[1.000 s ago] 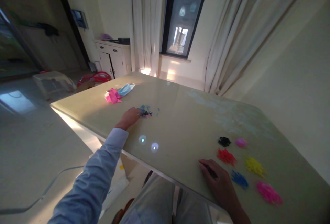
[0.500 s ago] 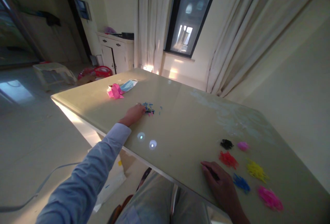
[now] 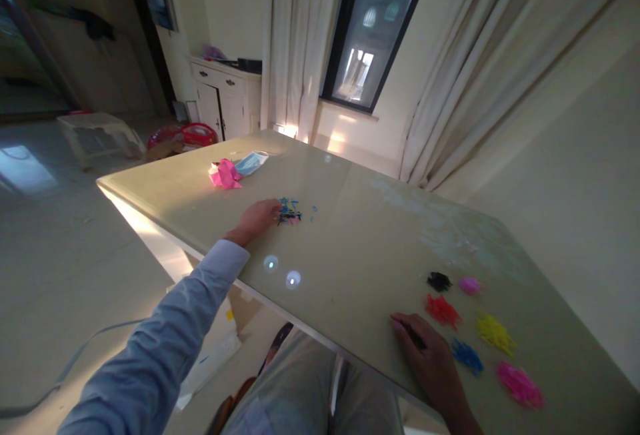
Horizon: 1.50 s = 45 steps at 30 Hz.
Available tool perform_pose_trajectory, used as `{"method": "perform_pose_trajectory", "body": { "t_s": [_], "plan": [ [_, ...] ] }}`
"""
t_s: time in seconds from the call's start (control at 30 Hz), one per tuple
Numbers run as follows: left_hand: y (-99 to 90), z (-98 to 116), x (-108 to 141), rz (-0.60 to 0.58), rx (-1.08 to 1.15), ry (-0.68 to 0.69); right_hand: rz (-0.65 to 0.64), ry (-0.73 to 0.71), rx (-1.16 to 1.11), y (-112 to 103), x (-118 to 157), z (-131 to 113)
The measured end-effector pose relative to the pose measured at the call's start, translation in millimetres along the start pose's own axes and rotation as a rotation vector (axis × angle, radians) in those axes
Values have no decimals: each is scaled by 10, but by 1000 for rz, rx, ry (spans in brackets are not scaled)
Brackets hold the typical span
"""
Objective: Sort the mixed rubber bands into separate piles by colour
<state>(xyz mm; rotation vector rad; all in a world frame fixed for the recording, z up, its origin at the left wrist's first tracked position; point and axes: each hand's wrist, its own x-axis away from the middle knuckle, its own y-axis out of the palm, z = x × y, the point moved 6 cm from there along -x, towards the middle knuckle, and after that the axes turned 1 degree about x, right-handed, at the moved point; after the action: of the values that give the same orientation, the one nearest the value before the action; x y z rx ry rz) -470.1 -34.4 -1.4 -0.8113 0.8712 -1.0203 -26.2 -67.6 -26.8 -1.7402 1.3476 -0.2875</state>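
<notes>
At the far left of the table, my left hand [image 3: 257, 217] has its fingertips at the edge of a small mixed heap [image 3: 289, 213] of blue, black, yellow and pink bits, possibly small rubber bands. Its fingers are bent together; what they pinch, if anything, is hidden. My right hand [image 3: 425, 353] rests near the front edge with fingers curled in and its grip hidden. Beside it lie sorted piles of similar thin pieces: blue [image 3: 467, 356], red [image 3: 443, 311], black [image 3: 439, 281], yellow [image 3: 495, 333], bright pink [image 3: 521, 385] and light pink [image 3: 470, 285].
A pink folded paper piece [image 3: 226, 174] and a blue face mask [image 3: 252, 163] lie toward the table's far left corner. A few stray bits [image 3: 313, 211] sit right of the mixed heap. Beyond the glossy table [image 3: 350, 235] are a white cabinet [image 3: 233, 98] and a stool [image 3: 100, 131].
My left hand has drawn back slightly to the left, showing more of the mixed heap. The right hand stays in place. The view has shifted a little.
</notes>
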Motion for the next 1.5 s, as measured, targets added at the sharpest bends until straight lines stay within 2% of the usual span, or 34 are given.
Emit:
{"method": "perform_pose_trajectory", "body": {
  "t_s": [0.1,0.17,0.3,0.43,0.57,0.67,0.83,0.93,1.03,1.17,1.27,1.4,1.5],
  "plan": [
    [-57,-42,37,54,92,-24,-1,-4,1,-1,5,-1],
    [-90,-35,83,108,234,-28,-2,-3,6,-2,5,0],
    [-70,79,245,177,843,-128,-4,-6,2,9,7,-3],
    [79,443,496,157,1493,-281,0,-23,-13,21,21,-21],
    [311,989,723,-16,1782,-394,0,-41,-13,37,34,-55],
    [488,1402,814,-117,1876,-404,13,-47,-1,47,41,-94],
    [702,2097,868,-237,1942,-307,23,-11,16,58,51,-141],
    [716,2494,922,-309,1973,-250,21,17,9,61,50,-150],
    [644,2819,976,-359,1992,-198,0,50,15,83,37,-143],
    [550,3116,983,-394,1979,-103,-27,98,69,115,21,-129],
    [588,3275,947,-455,1984,-61,-29,121,94,117,21,-130],
    [773,3429,826,-532,1959,-49,-24,120,92,110,21,-134],
    [998,3501,646,-522,1842,-28,-35,115,100,122,20,-126]
  ]
}}
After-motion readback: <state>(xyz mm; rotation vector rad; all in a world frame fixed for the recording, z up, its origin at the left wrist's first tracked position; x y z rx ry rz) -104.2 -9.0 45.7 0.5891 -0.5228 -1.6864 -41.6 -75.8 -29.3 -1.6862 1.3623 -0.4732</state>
